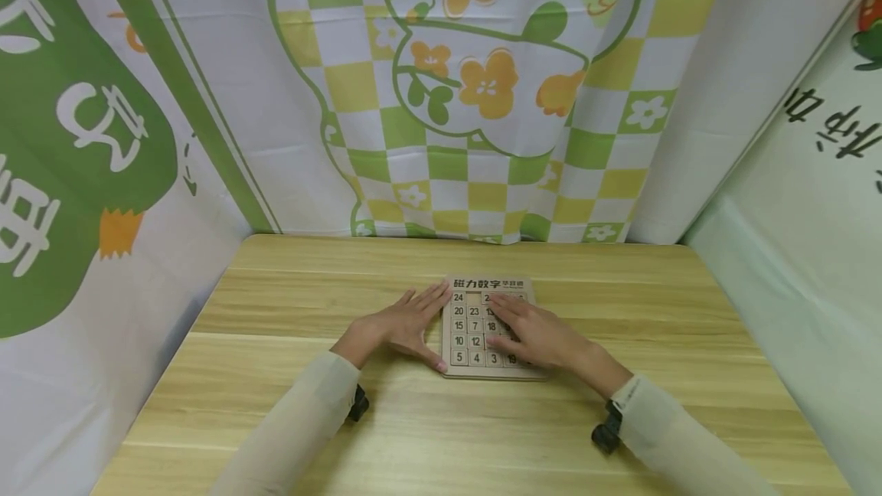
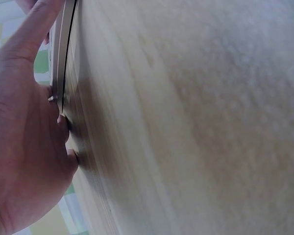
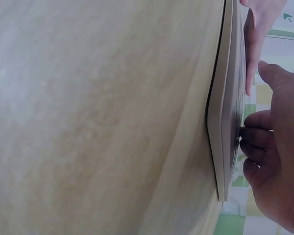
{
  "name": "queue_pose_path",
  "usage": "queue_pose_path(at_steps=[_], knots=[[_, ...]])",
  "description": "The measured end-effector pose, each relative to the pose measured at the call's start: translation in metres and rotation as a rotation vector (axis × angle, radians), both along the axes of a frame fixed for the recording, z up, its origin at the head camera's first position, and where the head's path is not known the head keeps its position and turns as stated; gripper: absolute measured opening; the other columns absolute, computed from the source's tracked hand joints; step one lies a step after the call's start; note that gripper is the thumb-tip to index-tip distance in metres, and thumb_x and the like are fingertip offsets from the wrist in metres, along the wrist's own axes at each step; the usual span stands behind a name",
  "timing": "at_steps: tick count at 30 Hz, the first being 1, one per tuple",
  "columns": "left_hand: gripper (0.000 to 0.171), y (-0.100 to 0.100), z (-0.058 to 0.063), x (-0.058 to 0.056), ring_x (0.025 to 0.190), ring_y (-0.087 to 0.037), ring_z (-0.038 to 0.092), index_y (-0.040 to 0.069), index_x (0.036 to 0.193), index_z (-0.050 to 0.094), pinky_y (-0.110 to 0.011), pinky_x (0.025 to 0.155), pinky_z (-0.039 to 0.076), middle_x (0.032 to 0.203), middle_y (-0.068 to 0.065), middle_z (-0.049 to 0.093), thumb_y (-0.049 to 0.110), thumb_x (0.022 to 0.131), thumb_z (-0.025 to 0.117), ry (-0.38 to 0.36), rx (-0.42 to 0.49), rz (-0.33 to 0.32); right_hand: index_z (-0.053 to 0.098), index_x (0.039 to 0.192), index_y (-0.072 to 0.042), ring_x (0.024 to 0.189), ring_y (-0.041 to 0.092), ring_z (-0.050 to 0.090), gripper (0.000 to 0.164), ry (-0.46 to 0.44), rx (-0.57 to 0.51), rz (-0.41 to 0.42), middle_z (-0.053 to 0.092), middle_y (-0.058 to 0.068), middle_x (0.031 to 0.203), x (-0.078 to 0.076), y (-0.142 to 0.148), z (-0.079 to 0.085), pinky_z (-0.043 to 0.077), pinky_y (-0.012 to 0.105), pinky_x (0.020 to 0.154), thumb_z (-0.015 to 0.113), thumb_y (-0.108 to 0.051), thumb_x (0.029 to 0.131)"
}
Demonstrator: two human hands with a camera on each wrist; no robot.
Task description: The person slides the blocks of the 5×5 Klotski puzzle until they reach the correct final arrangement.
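A sliding number puzzle (image 1: 482, 374) lies flat on the wooden table, with numbered square tiles in rows under a printed title strip. One gap shows in its top row, right of the 24 tile (image 1: 458, 298). Along the puzzle's left edge rests my left hand (image 1: 403, 327), its thumb at the lower left corner and its fingers stretched toward the upper left. My right hand (image 1: 540, 331) lies over the tiles on the right side and hides several of them. In the right wrist view, the fingertips (image 3: 250, 142) of that hand reach down to the puzzle's top face.
The wooden table (image 1: 289, 289) extends around the puzzle on all sides. Behind it hangs a checked, flowered curtain (image 1: 482, 197), and printed cloth (image 1: 200, 251) hangs at the left and right. Each wrist wears a black strapped device (image 1: 606, 429).
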State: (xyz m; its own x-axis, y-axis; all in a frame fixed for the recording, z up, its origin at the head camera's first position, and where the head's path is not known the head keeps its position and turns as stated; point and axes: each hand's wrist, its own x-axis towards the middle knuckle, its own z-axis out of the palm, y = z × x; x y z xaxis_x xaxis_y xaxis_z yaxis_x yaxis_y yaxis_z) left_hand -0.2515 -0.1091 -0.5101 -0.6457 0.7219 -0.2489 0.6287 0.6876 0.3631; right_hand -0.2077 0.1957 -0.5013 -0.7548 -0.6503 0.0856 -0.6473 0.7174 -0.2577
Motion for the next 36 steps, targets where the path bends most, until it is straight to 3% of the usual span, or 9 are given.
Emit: queue_pose_path(at_steps=[19, 36], knots=[[0.14, 0.001, 0.004, 0.001, 0.164, -0.027, -0.007, 0.009, 0.171, -0.002, -0.055, 0.131, -0.003, 0.177, -0.01, -0.013, 0.071, 0.078, 0.083, -0.029, 0.007, 0.009, 0.047, 0.157, 0.001, 0.152, 0.042, 0.041, 0.072, -0.007, -0.015, 0.019, 0.043, 0.022, 0.165, 0.008, -0.006, 0.007, 0.038, 0.058, 0.122, 0.056, -0.051, 0.108], [0.14, 0.001, 0.007, 0.0, 0.164, -0.025, -0.008, 0.011, 0.171, -0.003, -0.052, 0.132, -0.003, 0.177, -0.008, -0.014, 0.071, 0.078, 0.083, -0.042, -0.006, 0.013, 0.047, 0.157, 0.002, 0.151, 0.043, 0.042, 0.075, 0.018, -0.013, 0.072, 0.042, 0.021, 0.165, 0.011, -0.016, 0.001, 0.036, 0.059, 0.123, 0.053, -0.055, 0.108]])
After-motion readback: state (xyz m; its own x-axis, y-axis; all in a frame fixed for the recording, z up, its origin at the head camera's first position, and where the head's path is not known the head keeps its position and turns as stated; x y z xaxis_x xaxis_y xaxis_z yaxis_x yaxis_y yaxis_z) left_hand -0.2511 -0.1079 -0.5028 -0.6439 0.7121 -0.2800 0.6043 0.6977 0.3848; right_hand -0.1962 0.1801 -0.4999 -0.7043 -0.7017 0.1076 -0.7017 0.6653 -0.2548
